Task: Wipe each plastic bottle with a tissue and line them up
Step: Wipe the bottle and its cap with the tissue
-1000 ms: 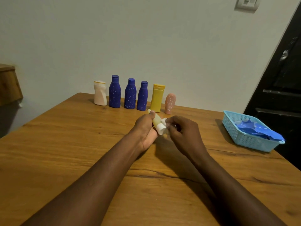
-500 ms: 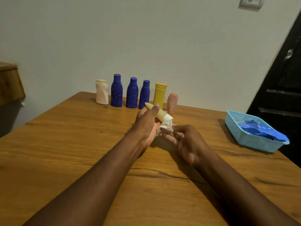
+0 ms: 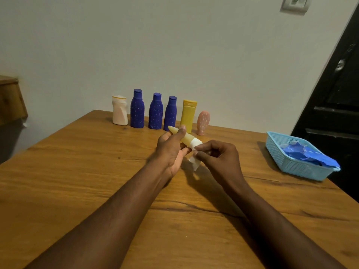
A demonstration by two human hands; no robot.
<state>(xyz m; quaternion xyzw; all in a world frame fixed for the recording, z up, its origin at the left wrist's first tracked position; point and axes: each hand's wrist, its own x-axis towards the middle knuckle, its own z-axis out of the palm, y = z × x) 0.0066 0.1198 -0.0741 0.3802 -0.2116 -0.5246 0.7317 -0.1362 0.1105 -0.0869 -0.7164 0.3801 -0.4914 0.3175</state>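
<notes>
My left hand [image 3: 171, 150] grips a small pale yellow bottle [image 3: 187, 137], held tilted above the table with its narrow end pointing up and left. My right hand [image 3: 219, 157] pinches a white tissue [image 3: 195, 154] wrapped round the bottle's lower end. Behind them, several bottles stand upright in a row by the wall: a white bottle [image 3: 119, 111], three dark blue speckled bottles [image 3: 137, 108] [image 3: 155, 111] [image 3: 171, 112], a yellow tube [image 3: 188, 114] and a small pink bottle [image 3: 203, 122].
A light blue plastic basket [image 3: 291, 164] holding crumpled blue material [image 3: 308, 155] sits at the right edge of the wooden table [image 3: 77, 171]. A dark door is at the far right, and a wooden cabinet corner [image 3: 10, 100] at the left.
My right hand has shifted along the bottle's lower end with the tissue. The bottle stays tilted in my left hand. The view has drifted slightly.
</notes>
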